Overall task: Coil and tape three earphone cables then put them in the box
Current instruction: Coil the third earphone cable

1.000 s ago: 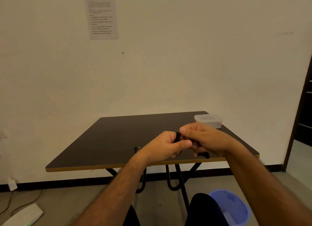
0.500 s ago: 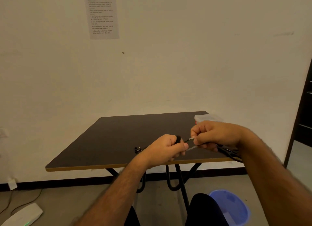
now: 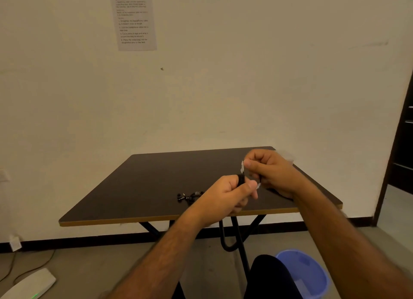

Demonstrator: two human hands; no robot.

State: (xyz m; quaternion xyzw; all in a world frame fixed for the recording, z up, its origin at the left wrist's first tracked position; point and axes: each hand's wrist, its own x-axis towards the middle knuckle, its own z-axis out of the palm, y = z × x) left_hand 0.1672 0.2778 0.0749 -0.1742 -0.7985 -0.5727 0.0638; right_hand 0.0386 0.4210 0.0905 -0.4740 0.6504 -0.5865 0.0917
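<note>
Left hand [image 3: 225,192] clenched round coiled earphone cable [image 3: 241,179], steadying it; right hand [image 3: 268,171] pinching clear tape strip [image 3: 242,166] just above, ready for wrapping.

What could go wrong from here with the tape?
1. The clear strip of tape pinched by the right hand hangs loose and could fold onto itself.
2. The left hand grips the black tape roll off the dark square table; the black loose earphone cable may uncoil meanwhile.
</note>
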